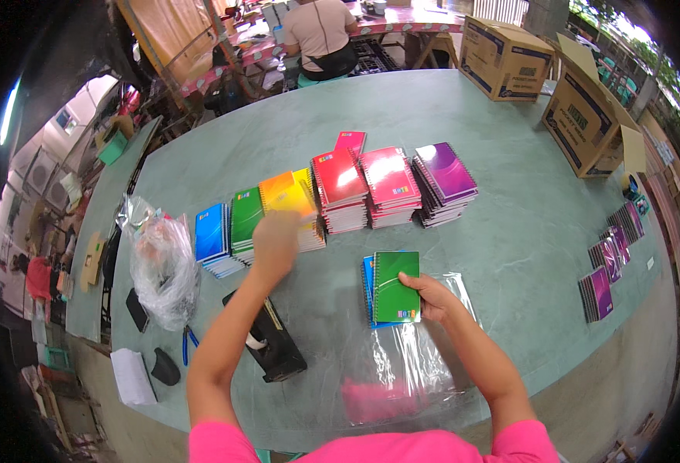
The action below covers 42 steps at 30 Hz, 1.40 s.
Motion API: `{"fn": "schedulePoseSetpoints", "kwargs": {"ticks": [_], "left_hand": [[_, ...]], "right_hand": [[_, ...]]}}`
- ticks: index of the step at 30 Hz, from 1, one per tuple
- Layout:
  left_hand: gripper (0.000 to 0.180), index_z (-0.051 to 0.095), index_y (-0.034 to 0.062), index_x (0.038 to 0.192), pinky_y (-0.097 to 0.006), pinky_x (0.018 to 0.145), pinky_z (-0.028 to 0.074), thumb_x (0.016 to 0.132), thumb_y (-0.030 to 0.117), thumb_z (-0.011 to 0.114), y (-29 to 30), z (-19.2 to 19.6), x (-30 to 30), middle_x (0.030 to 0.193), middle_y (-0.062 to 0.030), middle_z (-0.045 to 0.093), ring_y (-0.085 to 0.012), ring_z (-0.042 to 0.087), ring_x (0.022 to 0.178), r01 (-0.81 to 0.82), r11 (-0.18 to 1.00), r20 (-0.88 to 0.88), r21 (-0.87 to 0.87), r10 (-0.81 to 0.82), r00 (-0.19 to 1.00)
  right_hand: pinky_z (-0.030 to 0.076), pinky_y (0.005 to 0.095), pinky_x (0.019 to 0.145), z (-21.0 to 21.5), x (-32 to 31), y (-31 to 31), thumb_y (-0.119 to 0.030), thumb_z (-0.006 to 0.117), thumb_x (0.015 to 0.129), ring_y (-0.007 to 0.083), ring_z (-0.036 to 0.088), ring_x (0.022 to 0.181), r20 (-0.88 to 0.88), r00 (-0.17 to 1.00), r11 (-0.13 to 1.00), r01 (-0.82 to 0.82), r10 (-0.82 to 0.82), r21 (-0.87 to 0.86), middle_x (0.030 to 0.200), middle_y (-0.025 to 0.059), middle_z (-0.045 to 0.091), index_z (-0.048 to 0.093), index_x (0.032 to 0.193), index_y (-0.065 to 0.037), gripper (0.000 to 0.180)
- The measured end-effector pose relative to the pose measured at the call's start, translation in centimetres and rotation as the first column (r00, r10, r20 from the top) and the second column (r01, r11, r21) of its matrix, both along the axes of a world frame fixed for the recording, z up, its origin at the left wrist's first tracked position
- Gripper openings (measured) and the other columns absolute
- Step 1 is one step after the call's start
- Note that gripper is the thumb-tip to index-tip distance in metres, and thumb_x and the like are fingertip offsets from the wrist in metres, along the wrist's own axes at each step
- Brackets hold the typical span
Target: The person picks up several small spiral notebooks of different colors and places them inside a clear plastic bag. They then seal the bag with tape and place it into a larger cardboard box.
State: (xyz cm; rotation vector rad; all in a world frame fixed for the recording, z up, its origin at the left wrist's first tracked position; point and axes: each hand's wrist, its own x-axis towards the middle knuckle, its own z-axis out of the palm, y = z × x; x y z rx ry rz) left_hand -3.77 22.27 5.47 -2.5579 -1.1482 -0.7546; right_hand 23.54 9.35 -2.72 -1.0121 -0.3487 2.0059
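Note:
My right hand [430,298] grips a green spiral notebook [392,289], thumb on its cover. A blue notebook [367,287] lies behind it, showing along its left and lower edges. Under them on the table is a clear plastic sheet or bag [401,363]. My left hand [276,243] is smeared by motion at the front of the yellow notebook stack [300,194]; its fingers are not clear. Beside that stack stand a green stack [245,216] and a blue stack [212,231] to the left, and red [338,177], pink [388,176] and purple [445,171] stacks to the right.
A black tape dispenser [276,343] sits below my left forearm. Crumpled clear plastic [164,262], blue-handled pliers [188,344] and white paper [133,376] lie left. Cartons [506,58] stand far right, with small purple notebook piles [596,295] nearer. A person [320,35] sits beyond the table.

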Motion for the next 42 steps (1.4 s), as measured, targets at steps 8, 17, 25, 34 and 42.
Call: {"fn": "schedulePoseSetpoints", "kwargs": {"ticks": [8,17,25,34,42], "left_hand": [[0.023,0.061,0.0038,0.087,-0.039,0.071,0.047,0.068,0.016,0.063,-7.7,-2.0,10.9,0.086,-0.01,0.062,-0.0262,0.06,0.08,0.503,0.775,-0.111,-0.382,-0.579,0.808],[0.021,0.061,0.0017,0.097,-0.038,0.085,0.044,0.08,0.015,0.058,5.0,1.1,8.5,0.105,-0.0149,0.06,-0.0285,0.058,0.097,-0.052,0.931,-0.025,-0.36,0.045,0.999],[0.023,0.061,0.0047,0.094,-0.039,0.088,0.041,0.073,-0.003,0.054,-3.1,2.1,11.1,0.1,-0.0119,0.061,-0.0296,0.053,0.103,0.714,0.387,0.5,-0.583,-0.522,0.691],[0.022,0.06,0.0038,0.098,-0.037,0.09,0.04,0.077,0.011,0.058,3.9,-2.5,15.5,0.106,-0.0126,0.06,-0.0285,0.053,0.107,0.189,0.978,0.013,-0.087,-0.189,0.982],[0.018,0.061,0.0013,0.09,-0.037,0.086,0.043,0.075,0.003,0.052,-1.8,5.9,16.4,0.097,-0.0135,0.062,-0.0263,0.057,0.101,0.719,0.417,0.725,-0.557,-0.179,0.665]], "right_hand": [[0.047,0.0398,0.089,-1.1,0.9,-0.9,-0.012,0.057,0.083,0.026,0.057,0.104,-0.171,0.985,0.997,0.05,-0.038,0.064,0.118,0.0144,0.054,0.043,0.123,0.0,0.044],[0.043,0.0434,0.094,-1.7,3.7,-1.5,-0.013,0.055,0.084,0.0299,0.056,0.105,-0.224,0.973,0.996,0.032,-0.049,-0.08,0.118,0.0181,0.055,0.044,0.122,0.004,0.044],[0.045,0.0417,0.092,-1.7,3.6,-1.6,-0.028,0.055,0.087,0.026,0.057,0.104,-0.55,0.831,0.996,0.091,-0.088,-0.021,0.117,0.0151,0.056,0.044,0.123,0.0,0.046],[0.051,0.0368,0.084,0.3,4.5,-3.5,-0.007,0.065,0.075,0.0247,0.061,0.096,-0.135,0.99,0.997,0.044,-0.035,0.062,0.108,0.0156,0.059,0.046,0.118,0.001,0.048],[0.047,0.0399,0.089,0.7,7.2,-5.1,-0.022,0.056,0.082,0.0275,0.058,0.103,-0.444,0.866,0.973,0.212,-0.232,-0.094,0.119,0.0174,0.054,0.042,0.124,0.002,0.05]]}}
